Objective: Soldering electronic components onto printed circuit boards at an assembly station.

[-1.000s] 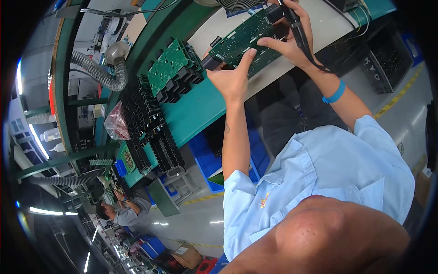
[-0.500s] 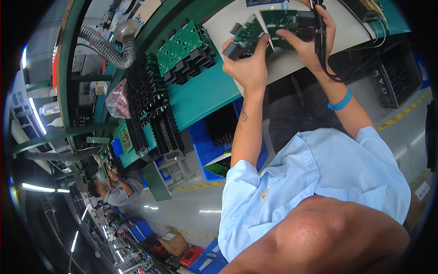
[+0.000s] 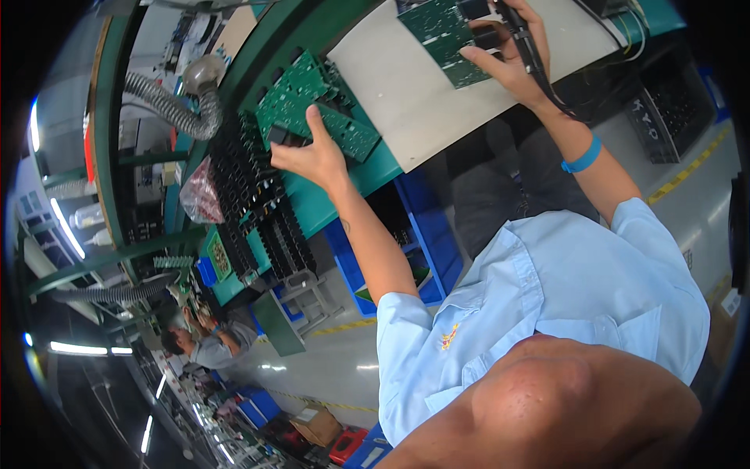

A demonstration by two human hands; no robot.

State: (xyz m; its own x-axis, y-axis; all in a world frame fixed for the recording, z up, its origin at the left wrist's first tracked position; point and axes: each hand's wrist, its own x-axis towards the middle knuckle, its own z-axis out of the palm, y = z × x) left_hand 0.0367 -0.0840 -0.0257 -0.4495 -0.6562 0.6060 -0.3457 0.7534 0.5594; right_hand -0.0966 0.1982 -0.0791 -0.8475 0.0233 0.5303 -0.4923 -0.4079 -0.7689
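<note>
Our left hand (image 3: pixel 312 156) grips a green circuit board (image 3: pixel 344 133) at the bench's left edge; our right hand (image 3: pixel 512 59) clamps a second board (image 3: pixel 441 31) and a black tool (image 3: pixel 519 35). One-handed, either board could slip.

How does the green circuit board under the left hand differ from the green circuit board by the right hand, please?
The left circuit board lies on the green bench top beside black racks; the right circuit board lies over the pale mat. The left hand grips the left board's near edge, while the right hand, holding a dark tool, rests on the right board. The left board is fully in view; the frame crops the right one. Both are green and carry black parts.
</note>
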